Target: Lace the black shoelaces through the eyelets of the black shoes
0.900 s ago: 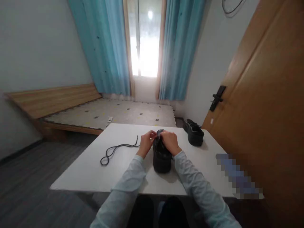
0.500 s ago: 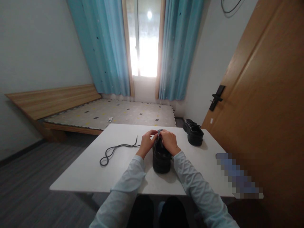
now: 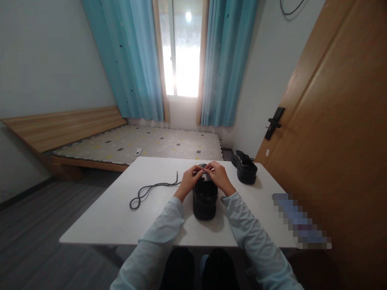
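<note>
A black shoe (image 3: 205, 203) stands on the white table, its heel toward me. Over its upper front part, my left hand (image 3: 191, 179) and my right hand (image 3: 218, 176) meet with their fingertips pinched close together. Whatever the fingertips hold there is too small to make out. From beside my left hand a black lace (image 3: 148, 188) runs out leftward over the table and ends in a loop. The shoe's toe is mostly hidden behind my hands.
A second black shoe (image 3: 245, 169), with its lace in, stands at the back right of the table (image 3: 105, 225). A blurred bluish item (image 3: 299, 219) lies at the right edge. Beyond are a bed (image 3: 157, 145) with a small white object, and a wooden door (image 3: 332, 121) on the right.
My right hand has shifted up and off the shoe's opening, which now shows more. Both hands' fingertips have come together over the shoe's front. The lace's upper end has moved slightly right.
</note>
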Demonstrator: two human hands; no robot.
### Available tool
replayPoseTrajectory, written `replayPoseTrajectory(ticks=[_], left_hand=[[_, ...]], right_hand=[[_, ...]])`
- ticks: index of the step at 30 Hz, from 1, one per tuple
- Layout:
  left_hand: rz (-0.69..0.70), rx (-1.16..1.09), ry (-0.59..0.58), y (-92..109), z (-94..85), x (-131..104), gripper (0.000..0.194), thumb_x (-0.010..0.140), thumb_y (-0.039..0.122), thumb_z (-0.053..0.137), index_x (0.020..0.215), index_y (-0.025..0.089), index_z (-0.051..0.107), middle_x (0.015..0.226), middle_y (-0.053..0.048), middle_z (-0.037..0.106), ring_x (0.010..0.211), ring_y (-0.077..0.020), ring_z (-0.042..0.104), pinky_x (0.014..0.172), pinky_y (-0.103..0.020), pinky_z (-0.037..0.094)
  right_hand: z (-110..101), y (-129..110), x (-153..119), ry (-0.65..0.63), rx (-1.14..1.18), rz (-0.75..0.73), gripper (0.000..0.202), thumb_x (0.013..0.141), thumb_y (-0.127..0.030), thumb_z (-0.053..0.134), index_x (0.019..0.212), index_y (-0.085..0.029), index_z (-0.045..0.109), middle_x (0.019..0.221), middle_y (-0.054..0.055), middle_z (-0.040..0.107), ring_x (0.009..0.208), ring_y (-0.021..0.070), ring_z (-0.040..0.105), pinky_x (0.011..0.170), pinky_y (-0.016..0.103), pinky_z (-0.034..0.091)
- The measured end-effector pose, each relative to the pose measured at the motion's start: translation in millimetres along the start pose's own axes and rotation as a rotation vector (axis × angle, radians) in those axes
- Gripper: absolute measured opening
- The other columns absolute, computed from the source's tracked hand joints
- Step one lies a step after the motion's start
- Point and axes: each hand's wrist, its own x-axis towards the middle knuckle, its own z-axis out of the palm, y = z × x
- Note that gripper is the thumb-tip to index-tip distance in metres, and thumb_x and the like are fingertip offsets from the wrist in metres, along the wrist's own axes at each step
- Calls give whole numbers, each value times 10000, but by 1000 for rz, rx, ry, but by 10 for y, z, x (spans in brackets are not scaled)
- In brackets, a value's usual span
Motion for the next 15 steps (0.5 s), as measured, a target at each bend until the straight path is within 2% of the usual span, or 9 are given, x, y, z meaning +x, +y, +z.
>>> replayPoseTrajectory(ticks=[1,4,8,11,15], left_hand=[[-8,-14,8,-8,2,5,225,801,335,549,863,148,657,878,-57,693,862,-172,640,821,-296,505],[-31,-44,22,1,-4,9,250,794,365,565,832,145,678,861,-62,711,843,-178,653,794,-289,512],[-39,70,24,84,-30,-7,256,803,366,559,835,168,719,860,-53,737,848,-187,667,832,-295,489],[-17,142,10,140,-38,-15,270,825,364,526,873,186,723,906,-38,737,897,-184,659,857,-282,474],[4,216,-96,153,-34,13,325,868,386,450,940,201,707,949,-23,727,906,-171,647,855,-261,467]], right_hand=[[-28,9,0,-30,28,8,31,775,-177,595,788,-162,618,846,46,632,769,155,588,721,280,472],[-122,39,-4,-65,93,90,179,757,-184,603,934,-161,600,981,68,630,815,150,591,750,296,490],[-219,67,-21,-121,152,306,253,761,-233,601,993,-135,577,989,92,607,782,142,589,682,279,518],[-256,82,-37,-188,237,484,219,770,-230,569,960,-123,588,888,79,615,722,139,591,562,235,516],[-299,130,-42,-176,324,548,104,719,-131,559,800,-118,623,763,43,628,688,117,593,541,182,510]])
